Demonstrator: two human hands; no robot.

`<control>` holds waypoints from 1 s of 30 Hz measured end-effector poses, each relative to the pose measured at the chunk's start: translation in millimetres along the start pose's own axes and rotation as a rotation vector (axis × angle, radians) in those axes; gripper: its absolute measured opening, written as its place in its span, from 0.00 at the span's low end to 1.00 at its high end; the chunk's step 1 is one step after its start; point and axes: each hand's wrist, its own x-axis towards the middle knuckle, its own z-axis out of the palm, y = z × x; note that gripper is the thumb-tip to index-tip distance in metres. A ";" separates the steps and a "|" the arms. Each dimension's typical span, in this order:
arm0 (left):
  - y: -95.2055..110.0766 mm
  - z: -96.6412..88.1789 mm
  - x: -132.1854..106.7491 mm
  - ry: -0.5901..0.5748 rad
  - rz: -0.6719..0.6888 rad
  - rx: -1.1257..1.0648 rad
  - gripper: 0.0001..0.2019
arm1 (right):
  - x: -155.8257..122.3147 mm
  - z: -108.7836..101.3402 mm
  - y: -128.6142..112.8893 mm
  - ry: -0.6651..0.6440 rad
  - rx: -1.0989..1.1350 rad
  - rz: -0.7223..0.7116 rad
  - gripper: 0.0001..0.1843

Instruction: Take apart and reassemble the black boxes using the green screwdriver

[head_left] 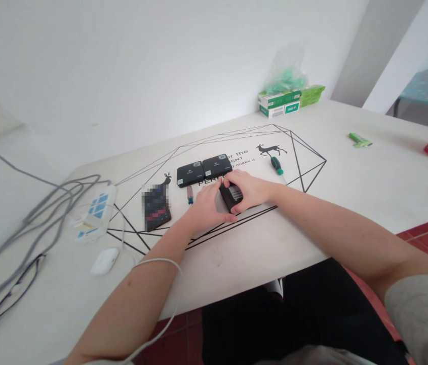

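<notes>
A small black device [231,195] is held near the middle of the worktop [350,187], low against its surface. It is gripped from both sides: the left hand [206,204] is closed on its near-left end and the right hand [247,188] is curled over its far-right end, seemingly to steady it. 2 similar black units [190,174] are set side by side just beyond, and a green-handled screwdriver [276,166] is placed to the right, within reach.

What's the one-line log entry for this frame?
left hand: grips black device | right hand: grips black device | nearby: two black boxes, screwdriver
</notes>
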 end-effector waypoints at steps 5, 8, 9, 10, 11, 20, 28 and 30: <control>1.7 3.6 2.3 0.027 0.001 0.018 0.61 | 0.3 -1.8 -4.2 -0.007 -0.003 0.017 0.32; 2.1 6.8 2.1 0.035 0.006 0.002 0.60 | 0.0 -2.5 -5.4 -0.011 -0.013 0.021 0.31; 2.4 7.5 2.0 0.036 0.002 -0.002 0.61 | -0.1 -2.8 -5.7 -0.010 -0.015 0.020 0.31; 2.8 8.1 1.9 0.037 -0.004 -0.003 0.61 | -0.3 -3.3 -6.0 -0.010 -0.017 0.021 0.31; 3.3 8.5 2.0 0.036 -0.010 -0.004 0.61 | -0.5 -3.8 -6.3 -0.011 -0.018 0.024 0.32; 11.6 8.5 2.3 0.008 -0.041 -0.003 0.61 | -0.6 -5.7 -4.7 -0.023 -0.023 0.046 0.32; 16.3 8.2 0.7 -0.005 -0.059 -0.025 0.61 | 0.2 -7.4 1.2 0.013 0.001 0.039 0.32; 14.2 9.1 0.6 0.001 -0.049 -0.050 0.64 | -1.0 -10.1 3.1 0.061 0.053 0.048 0.33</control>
